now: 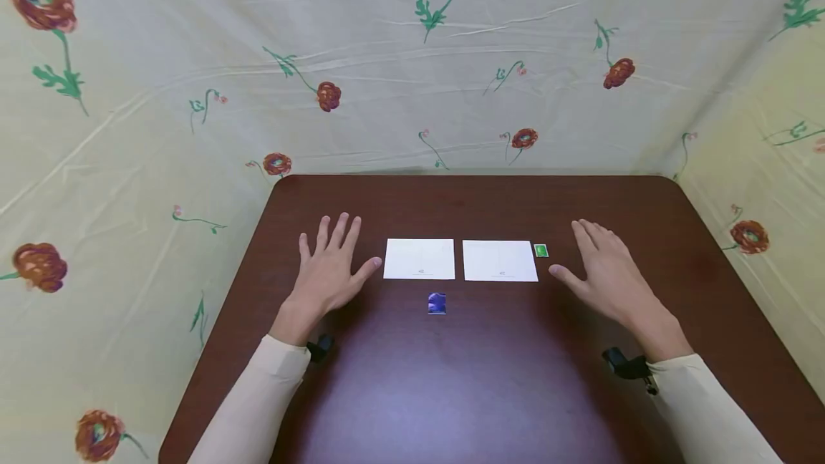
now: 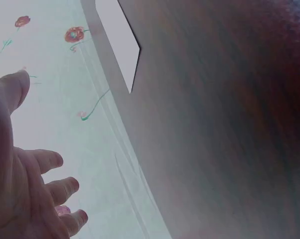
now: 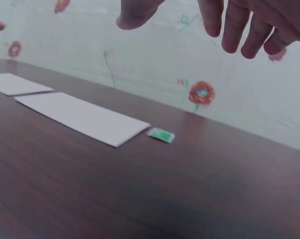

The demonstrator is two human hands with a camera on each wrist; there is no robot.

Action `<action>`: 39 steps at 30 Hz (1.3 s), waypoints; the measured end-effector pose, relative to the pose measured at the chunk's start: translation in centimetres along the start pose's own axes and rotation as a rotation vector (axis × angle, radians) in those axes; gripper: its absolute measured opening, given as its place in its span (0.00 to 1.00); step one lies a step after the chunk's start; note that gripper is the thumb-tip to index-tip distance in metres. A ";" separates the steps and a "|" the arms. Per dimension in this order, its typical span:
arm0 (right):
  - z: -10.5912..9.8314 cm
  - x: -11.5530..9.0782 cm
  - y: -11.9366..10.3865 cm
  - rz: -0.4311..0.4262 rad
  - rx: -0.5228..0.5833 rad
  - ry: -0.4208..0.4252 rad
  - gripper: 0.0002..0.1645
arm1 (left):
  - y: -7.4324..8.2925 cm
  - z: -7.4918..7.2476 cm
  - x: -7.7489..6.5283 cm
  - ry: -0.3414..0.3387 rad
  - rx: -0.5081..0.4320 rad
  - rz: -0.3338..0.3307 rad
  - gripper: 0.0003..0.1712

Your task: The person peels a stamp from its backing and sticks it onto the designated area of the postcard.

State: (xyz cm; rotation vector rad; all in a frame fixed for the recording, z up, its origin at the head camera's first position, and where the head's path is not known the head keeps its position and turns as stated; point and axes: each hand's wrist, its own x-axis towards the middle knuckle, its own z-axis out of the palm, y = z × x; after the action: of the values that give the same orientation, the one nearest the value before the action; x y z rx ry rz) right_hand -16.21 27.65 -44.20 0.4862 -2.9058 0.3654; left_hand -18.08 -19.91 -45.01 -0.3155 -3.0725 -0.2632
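Two white rectangular cards or envelopes lie side by side on the table, a left one (image 1: 419, 259) and a right one (image 1: 500, 261). A small green stamp-like piece with a pale border (image 1: 541, 250) is close by the right card's right edge. Nearer to me lies a small blue-violet piece (image 1: 437, 303), below the gap between the cards. My left hand (image 1: 330, 271), fingers spread, is left of the left card, its thumb nearest that card. To the right of the green piece, my right hand (image 1: 604, 271) has straight fingers and holds nothing; the right wrist view shows it above the tabletop.
The dark brown wooden table (image 1: 438, 392) has rounded far corners. Pale cloth or sheeting with red flowers (image 1: 387, 127) hangs behind it and at both sides. A dark strap with a small device (image 1: 626, 364) sits at my right wrist, another (image 1: 319, 348) at my left.
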 end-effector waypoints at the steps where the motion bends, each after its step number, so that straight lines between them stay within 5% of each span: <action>1: -0.1 0.1 -0.2 -0.004 0.000 -0.002 0.55 | 0.0 -0.1 0.1 0.004 0.001 0.006 0.53; 13: -1.8 0.5 -3.3 -0.071 0.020 0.014 0.52 | 0.4 -1.1 0.9 0.029 -0.012 0.083 0.55; 26: -1.7 2.2 -6.4 -0.142 0.021 0.032 0.41 | 2.4 -2.1 2.4 0.046 -0.022 0.149 0.55; 39: -1.0 3.7 -8.6 -0.229 0.038 0.045 0.33 | 3.2 -2.4 3.6 -0.075 -0.046 0.163 0.53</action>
State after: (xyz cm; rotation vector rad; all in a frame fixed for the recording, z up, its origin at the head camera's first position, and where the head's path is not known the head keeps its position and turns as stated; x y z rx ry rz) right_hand -16.64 18.94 -40.63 0.7967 -2.7647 0.3915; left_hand -20.89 -16.52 -41.87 -0.5881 -3.0928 -0.3225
